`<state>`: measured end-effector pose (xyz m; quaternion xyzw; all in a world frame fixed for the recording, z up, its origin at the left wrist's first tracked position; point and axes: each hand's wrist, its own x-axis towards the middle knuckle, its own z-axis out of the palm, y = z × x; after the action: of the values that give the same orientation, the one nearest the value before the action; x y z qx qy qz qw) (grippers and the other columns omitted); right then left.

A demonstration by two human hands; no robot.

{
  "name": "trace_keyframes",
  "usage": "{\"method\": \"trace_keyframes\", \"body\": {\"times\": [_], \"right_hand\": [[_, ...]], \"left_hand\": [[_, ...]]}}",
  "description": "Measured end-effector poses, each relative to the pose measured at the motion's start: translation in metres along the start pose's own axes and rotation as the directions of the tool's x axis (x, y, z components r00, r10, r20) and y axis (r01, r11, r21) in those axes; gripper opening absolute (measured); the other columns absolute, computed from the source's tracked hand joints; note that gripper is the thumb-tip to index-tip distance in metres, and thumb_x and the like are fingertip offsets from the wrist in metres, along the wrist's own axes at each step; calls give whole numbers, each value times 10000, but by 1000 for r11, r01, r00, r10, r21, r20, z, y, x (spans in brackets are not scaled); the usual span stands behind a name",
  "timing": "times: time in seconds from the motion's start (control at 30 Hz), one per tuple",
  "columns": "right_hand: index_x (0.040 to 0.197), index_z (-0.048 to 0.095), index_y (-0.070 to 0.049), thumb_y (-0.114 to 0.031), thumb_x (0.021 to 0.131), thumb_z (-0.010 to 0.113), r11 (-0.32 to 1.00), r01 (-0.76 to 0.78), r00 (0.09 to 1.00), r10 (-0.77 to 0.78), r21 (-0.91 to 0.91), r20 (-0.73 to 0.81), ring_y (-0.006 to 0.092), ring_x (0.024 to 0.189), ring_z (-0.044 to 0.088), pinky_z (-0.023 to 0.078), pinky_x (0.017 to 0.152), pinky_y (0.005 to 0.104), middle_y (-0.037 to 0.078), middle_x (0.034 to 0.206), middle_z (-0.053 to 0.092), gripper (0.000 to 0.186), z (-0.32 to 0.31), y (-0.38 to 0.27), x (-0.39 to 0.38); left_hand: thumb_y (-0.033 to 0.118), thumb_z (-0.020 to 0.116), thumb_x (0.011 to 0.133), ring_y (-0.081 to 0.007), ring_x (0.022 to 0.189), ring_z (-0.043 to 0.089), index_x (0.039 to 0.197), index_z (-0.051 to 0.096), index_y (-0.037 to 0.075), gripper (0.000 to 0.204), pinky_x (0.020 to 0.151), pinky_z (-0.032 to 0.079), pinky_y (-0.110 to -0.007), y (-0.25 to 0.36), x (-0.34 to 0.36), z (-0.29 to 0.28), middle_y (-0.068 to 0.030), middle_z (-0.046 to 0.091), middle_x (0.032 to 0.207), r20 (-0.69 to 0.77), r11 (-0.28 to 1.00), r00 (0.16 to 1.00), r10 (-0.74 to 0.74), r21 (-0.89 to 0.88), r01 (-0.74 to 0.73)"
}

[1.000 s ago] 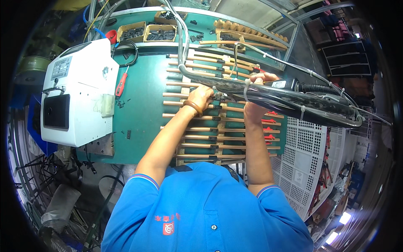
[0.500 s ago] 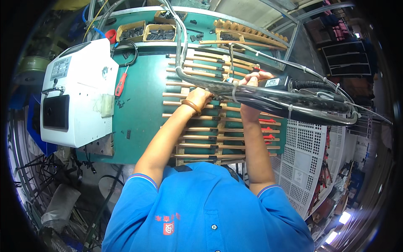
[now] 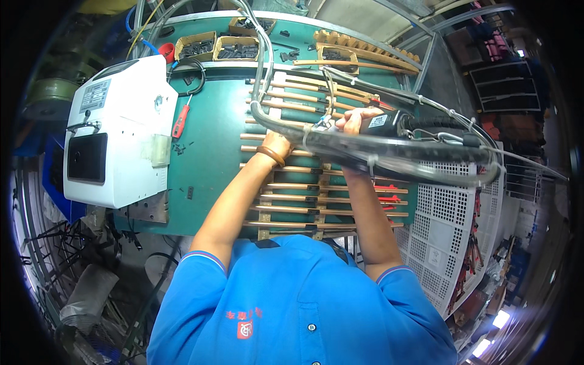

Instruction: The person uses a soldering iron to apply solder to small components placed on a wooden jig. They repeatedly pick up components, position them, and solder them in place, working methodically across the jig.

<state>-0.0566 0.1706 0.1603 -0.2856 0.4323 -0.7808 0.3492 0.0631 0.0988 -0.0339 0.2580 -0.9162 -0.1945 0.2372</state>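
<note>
My left hand (image 3: pixel 279 143), with a brown bangle on the wrist, is curled over the row of wooden rods (image 3: pixel 292 187); a thick black hose bundle (image 3: pixel 395 149) covers its fingertips, so what they hold cannot be made out. To its right, my right hand (image 3: pixel 354 120) grips a black handheld power tool (image 3: pixel 385 124) with a pale label, its lower palm hidden by the bundle. Under both hands the rods lie side by side on a slotted wooden rack (image 3: pixel 265 217). Each carries a small black fitting (image 3: pixel 321 198) near its middle, and several have red pieces (image 3: pixel 390 199) at their right ends.
On the green table (image 3: pixel 213 140) at left stand a white machine (image 3: pixel 121 131) and a red screwdriver (image 3: pixel 180 121). Boxes of black parts (image 3: pixel 236 50) and a notched wooden strip (image 3: pixel 365 45) line the back. White perforated crates (image 3: pixel 441 225) stand at right.
My left hand has drawn back a little to the left along the rods. My right hand, the power tool and the hose bundle have also shifted left.
</note>
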Motion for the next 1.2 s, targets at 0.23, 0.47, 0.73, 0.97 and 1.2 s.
{"method": "trace_keyframes", "body": {"times": [0.23, 0.47, 0.73, 0.97, 1.2], "right_hand": [[1022, 488, -8, 30, 828, 548, 915, 307, 943, -330, -260, -49, 137, 696, 569, 488, 674, 268, 71, 853, 583, 207, 1, -32, 22], [1015, 484, 20, 80, 816, 518, 824, 468, 878, -474, -321, 62, 150, 603, 604, 526, 598, 278, 102, 797, 600, 211, 26, -87, 57], [1019, 483, 14, 20, 832, 553, 590, 513, 769, -638, -624, 28, 155, 717, 574, 509, 674, 293, 87, 813, 575, 200, 0, -46, 60], [1057, 450, -45, 39, 890, 499, 960, 280, 960, -280, -10, -31, 128, 740, 536, 521, 648, 260, 84, 840, 536, 193, -22, -17, 52], [1094, 430, -62, 29, 899, 477, 930, 302, 952, -307, -209, 6, 109, 675, 564, 516, 616, 257, 77, 839, 557, 221, 1, -25, 44]], "left_hand": [[134, 708, 757, -282, 813, 619, 883, 668, 87, 140, 715, 518, -378, 11, 9, -20, -69, 620, 862, -24, 953, 999, -45, -300, 35], [131, 738, 700, -279, 901, 593, 965, 658, 122, 278, 763, 502, -387, 33, 43, -21, -51, 607, 952, -131, 983, 987, -88, -170, 66], [284, 692, 794, -275, 937, 613, 1027, 664, 154, 268, 812, 491, -384, 24, 64, 0, -73, 638, 963, 223, 917, 938, -267, -242, 318], [282, 691, 794, -279, 839, 652, 1020, 676, 153, 261, 754, 511, -394, 37, 68, -14, -85, 692, 877, 181, 938, 935, -305, -110, 328], [287, 611, 800, -344, 897, 617, 967, 645, 120, 239, 800, 471, -448, -2, 50, 55, -135, 666, 928, -17, 889, 956, -293, -374, 266]]}}
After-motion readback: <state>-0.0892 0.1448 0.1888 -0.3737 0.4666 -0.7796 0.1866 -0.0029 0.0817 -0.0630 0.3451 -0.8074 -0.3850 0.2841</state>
